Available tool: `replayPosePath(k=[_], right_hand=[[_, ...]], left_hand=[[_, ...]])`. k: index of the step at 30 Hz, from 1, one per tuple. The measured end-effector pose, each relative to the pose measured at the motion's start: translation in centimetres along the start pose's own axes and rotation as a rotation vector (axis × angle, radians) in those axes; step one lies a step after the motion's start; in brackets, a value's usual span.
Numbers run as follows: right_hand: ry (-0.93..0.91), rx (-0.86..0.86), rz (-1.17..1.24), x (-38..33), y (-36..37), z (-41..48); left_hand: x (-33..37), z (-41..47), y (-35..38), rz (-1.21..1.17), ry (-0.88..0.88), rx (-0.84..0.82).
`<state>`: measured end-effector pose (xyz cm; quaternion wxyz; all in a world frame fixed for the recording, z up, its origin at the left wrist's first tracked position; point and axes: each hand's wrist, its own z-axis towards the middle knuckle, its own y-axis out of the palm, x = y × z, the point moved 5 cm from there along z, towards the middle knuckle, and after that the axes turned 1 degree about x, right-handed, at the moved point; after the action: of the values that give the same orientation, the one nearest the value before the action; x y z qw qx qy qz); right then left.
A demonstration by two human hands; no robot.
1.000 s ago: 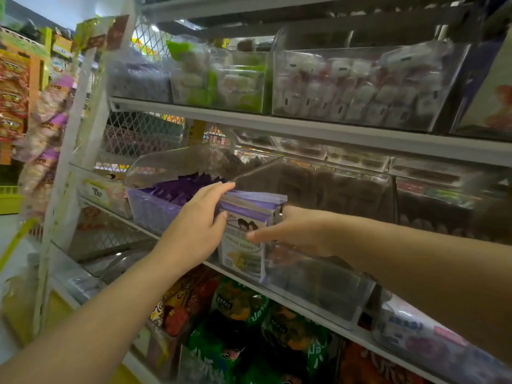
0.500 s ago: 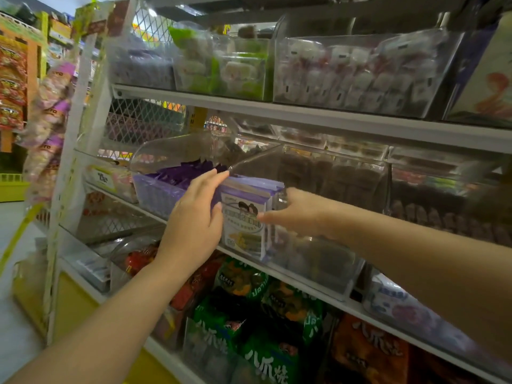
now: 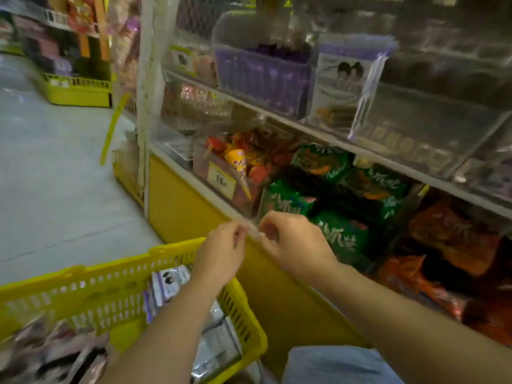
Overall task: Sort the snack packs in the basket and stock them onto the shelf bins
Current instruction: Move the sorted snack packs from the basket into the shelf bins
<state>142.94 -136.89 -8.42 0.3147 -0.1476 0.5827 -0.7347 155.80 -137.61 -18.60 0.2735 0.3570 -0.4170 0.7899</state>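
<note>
A yellow basket (image 3: 110, 270) sits low at the left and holds purple-and-white snack packs (image 3: 169, 284) and silvery packs (image 3: 213, 347). Matching purple-and-white packs (image 3: 340, 81) stand upright in a clear shelf bin (image 3: 415, 134) on the middle shelf. My left hand (image 3: 221, 250) hovers over the basket's far rim with its fingers curled in. My right hand (image 3: 293, 239) is close beside it, in front of the bottom shelf's edge, fingers also curled. I see nothing in either hand, though the picture is blurred.
A bin of dark purple packs (image 3: 260, 76) stands left of the clear bin. Green bags (image 3: 340, 236) and orange bags (image 3: 448, 234) fill the bottom shelf above the yellow shelf base (image 3: 180, 214). A second yellow basket (image 3: 80, 92) stands on the floor at the far left.
Both hands have let go of the purple-and-white packs in the clear bin and dropped down to the basket. My view has tilted downward and left.
</note>
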Motion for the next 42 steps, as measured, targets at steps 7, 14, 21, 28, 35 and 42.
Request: replayPosePath(k=[7,14,21,28,35,42], right_hand=[[0.165,-0.337,0.190,0.9,14.9,-2.4],[0.157,-0.737,0.228,1.8,24.7,-3.8],[-0.024,-0.907,0.025,1.0,28.5,-4.8],[-0.259,-0.907,-0.187,-0.8,26.2,-3.5],[-0.286,-0.648,-0.144,0.1,20.6,-0.5],[-0.443,-0.127,0.127,-1.9,18.9,0.7]], left_hand=[[-12.1,-7.2,0.4,0.138,-0.351,-0.130],[-19.8,-10.0,0.7,0.228,-0.549,-0.314],[-21.1,-11.1,2.5,0.184,-0.660,-0.214],[-20.4,-12.0,1.6,0.077,-0.713,-0.097],[-18.4,-11.6,1.2,-0.342,-0.849,-0.392],[-17.5,-11.0,0.7,-0.932,-0.959,-0.424]])
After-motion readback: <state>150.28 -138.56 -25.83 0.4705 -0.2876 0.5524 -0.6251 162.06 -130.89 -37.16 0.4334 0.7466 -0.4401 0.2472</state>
